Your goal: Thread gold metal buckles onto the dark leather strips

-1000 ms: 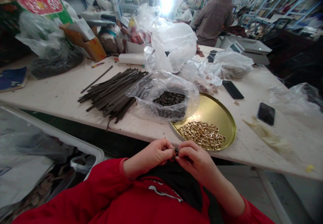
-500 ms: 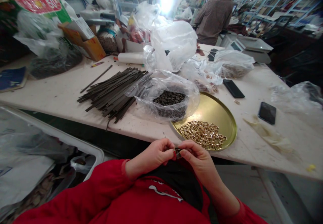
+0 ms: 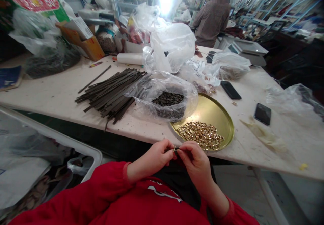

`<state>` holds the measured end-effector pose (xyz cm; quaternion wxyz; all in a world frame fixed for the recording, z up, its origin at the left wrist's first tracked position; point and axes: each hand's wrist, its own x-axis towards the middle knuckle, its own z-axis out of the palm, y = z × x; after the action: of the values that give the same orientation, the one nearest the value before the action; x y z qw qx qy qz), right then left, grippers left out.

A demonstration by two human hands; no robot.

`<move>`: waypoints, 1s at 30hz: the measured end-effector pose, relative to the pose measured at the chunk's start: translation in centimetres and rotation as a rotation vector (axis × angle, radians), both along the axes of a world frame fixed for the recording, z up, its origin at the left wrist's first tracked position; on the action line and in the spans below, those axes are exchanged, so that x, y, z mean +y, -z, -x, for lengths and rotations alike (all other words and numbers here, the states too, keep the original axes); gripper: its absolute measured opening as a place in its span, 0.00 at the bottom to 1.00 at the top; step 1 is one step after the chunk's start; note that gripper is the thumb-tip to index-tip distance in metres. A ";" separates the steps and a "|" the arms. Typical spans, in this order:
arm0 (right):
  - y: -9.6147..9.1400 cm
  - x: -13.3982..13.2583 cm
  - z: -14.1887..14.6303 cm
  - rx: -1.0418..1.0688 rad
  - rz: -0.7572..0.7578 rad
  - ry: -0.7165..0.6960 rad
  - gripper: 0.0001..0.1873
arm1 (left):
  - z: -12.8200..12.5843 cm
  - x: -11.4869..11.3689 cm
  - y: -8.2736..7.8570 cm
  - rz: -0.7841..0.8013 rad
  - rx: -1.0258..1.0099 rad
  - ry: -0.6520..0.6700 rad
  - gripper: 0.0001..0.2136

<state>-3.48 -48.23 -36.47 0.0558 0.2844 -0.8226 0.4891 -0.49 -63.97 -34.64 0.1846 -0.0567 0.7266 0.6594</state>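
In front of my body, at the table's front edge, my left hand (image 3: pixel 160 155) and my right hand (image 3: pixel 196 159) meet fingertip to fingertip. My left fingers pinch a small gold metal buckle (image 3: pixel 174 148). A short dark piece (image 3: pixel 177 149), much like a strip, touches the buckle and is pinched in my right fingers. Fingertips cover most of both, so how they fit together is hard to see. Just beyond my hands lies a pile of gold buckles (image 3: pixel 201 136) on a round gold tray (image 3: pixel 221 117). Small dark pieces (image 3: pixel 168 100) fill an open clear plastic bag (image 3: pixel 141 93) overlapping the tray's left side.
Long dark strips (image 3: pixel 111 91) lie left of the bag. Two phones (image 3: pixel 230 90) and a crumpled yellowish sheet (image 3: pixel 263 135) rest on the right. Plastic bags (image 3: pixel 174 47) and a cardboard box (image 3: pixel 92 47) crowd the back. A bin (image 3: pixel 95 155) stands lower left; a person (image 3: pixel 212 19) is beyond the table.
My right fingers have shifted slightly and turned the small dark piece against the buckle. The view has swung a little to the right. Both hands keep their pinch.
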 end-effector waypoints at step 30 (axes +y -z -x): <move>1.1 0.0 -1.1 0.097 -0.029 0.109 0.12 | 0.2 0.2 1.8 -0.118 0.055 -0.077 0.05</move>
<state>-2.41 -48.27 -37.57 0.1182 0.2633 -0.8402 0.4592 -0.65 -63.80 -36.41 0.1420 -0.0555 0.6886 0.7090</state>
